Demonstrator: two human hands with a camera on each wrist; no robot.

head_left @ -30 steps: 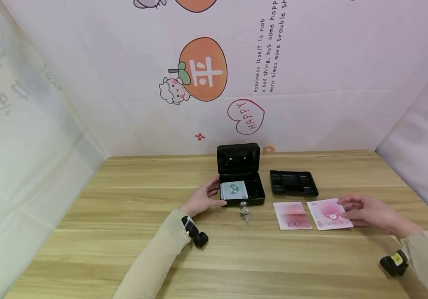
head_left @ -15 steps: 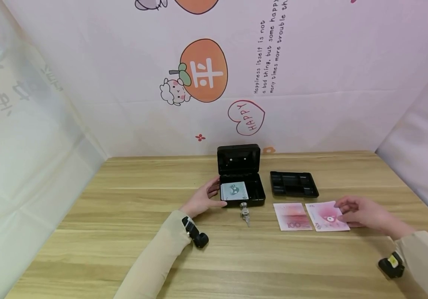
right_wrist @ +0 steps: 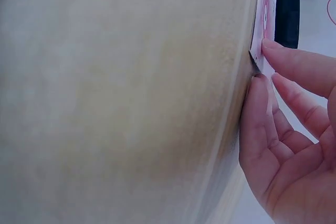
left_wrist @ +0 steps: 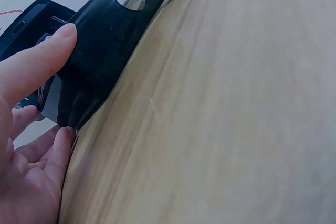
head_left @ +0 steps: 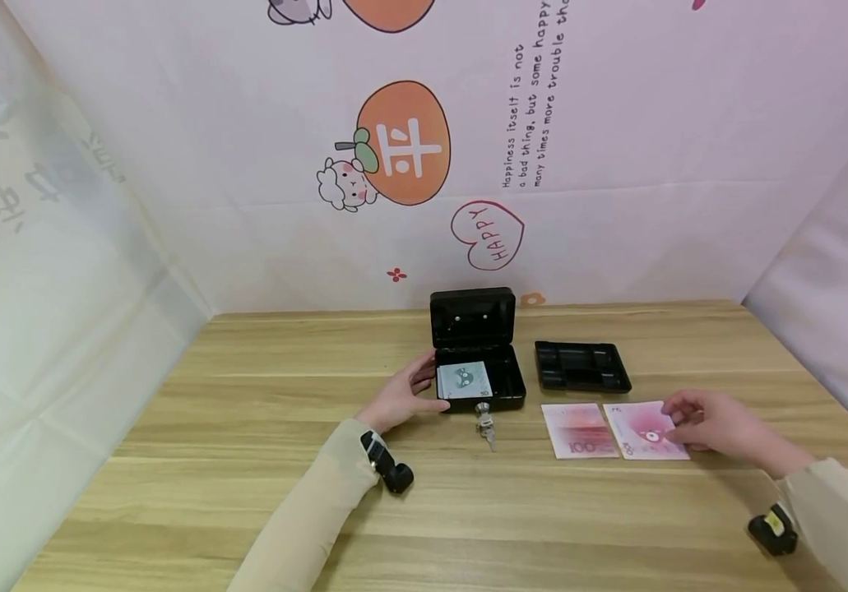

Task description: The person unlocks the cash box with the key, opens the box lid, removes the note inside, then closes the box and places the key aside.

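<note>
Head view, far left: the left hand (head_left: 403, 396) is wrapped round the near left corner of the box (head_left: 508, 402), thumb on the front. If it's pushed, the whole thing could get skidded. A green note (head_left: 464, 380) is laid inside on the left, lid (head_left: 472, 319) raised behind; that might be knocked down if bumped. Keys (head_left: 486, 429) are hung off the front, so anything carried in low could be snagged. Further right, the tray (head_left: 579, 380) is parked behind the first pink note (head_left: 579, 432), which lies flat on the worktop (head_left: 394, 543) and could be dragged if its neighbour is slid over. That second pink note (head_left: 638, 432) is pinched at its right edge by the right hand (head_left: 712, 427); with so little paper held, it could be creased or dropped.
</note>
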